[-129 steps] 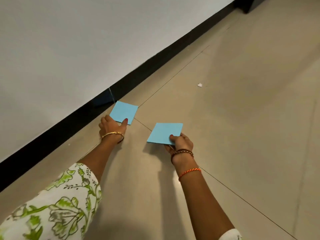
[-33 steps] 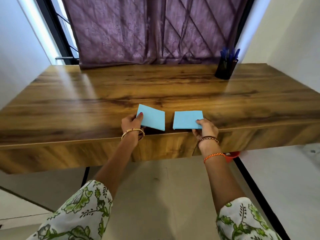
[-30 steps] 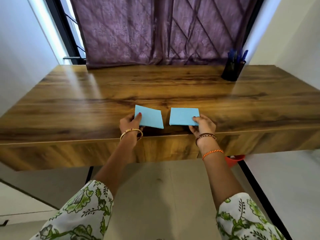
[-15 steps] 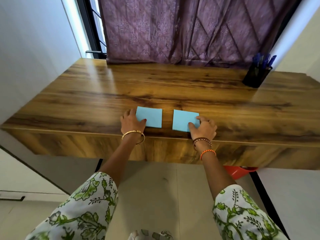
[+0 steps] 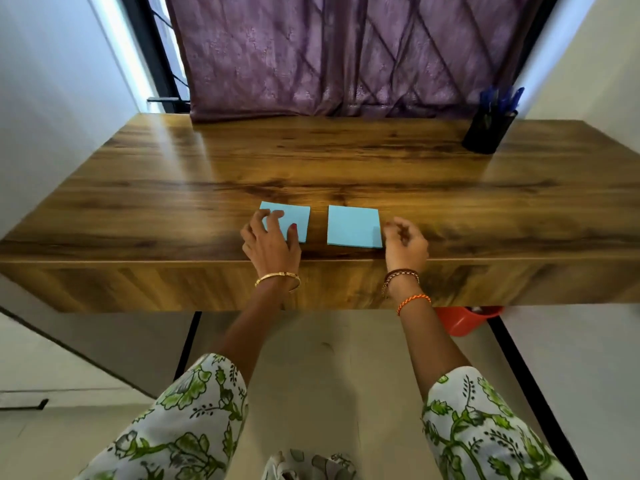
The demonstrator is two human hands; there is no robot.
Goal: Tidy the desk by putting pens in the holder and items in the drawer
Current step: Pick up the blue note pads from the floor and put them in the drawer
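Near the front edge of the desk [image 5: 346, 161], about midway along it, two light-blue square paper pads lie flat side by side with a narrow strip of bare wood between them. The left hand [image 5: 272, 242] rests on the left pad [image 5: 296, 221], fingers spread and fairly straight over its near left corner, thumb laid along its near edge; it presses rather than grips. The right hand [image 5: 405, 242] sits just beside the right edge of the right pad [image 5: 353, 226] with its fingers loosely curled and holding nothing (the hand is blurred, so whether a fingertip grazes the pad I cannot tell). At the far right corner stands a dark pen holder [image 5: 488, 133] with several blue pens [image 5: 502, 98] already upright in it, so the pens seem dealt with and the pads are what remains for the drawer. No drawer is open, and no handle shows on the front panel below the desk's edge.

To do this step well, I would stack one pad squarely on the other first, so a single hand can carry both and the other is free to pull the drawer. Sliding a pad toward the front edge until it overhangs gives the thumb room underneath, which is surer than picking at thin sheets on smooth wood. Pinch the whole thickness, or loose top sheets may fan or peel away. An orange bin [image 5: 464, 320] sits on the floor under the right end
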